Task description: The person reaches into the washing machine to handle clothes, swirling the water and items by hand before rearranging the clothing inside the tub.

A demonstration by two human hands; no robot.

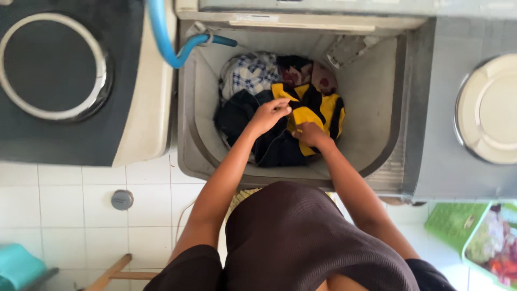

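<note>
Hands (267, 114) (309, 133) pinching yellow-black shirt (318, 110) in tub (377, 81); checked cloth (247, 73), blue hose (167, 43) beside.

No packages, labels, signs or screens show around you here: nothing boxed or wrapped, no sticker or tag facing the camera, no display panel anywhere in this overhead look at the scene.

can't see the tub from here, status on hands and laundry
Left hand and right hand both pinching the yellow-and-black shirt. It lies on the clothes pile in the washer tub. Nothing in the way.
</note>
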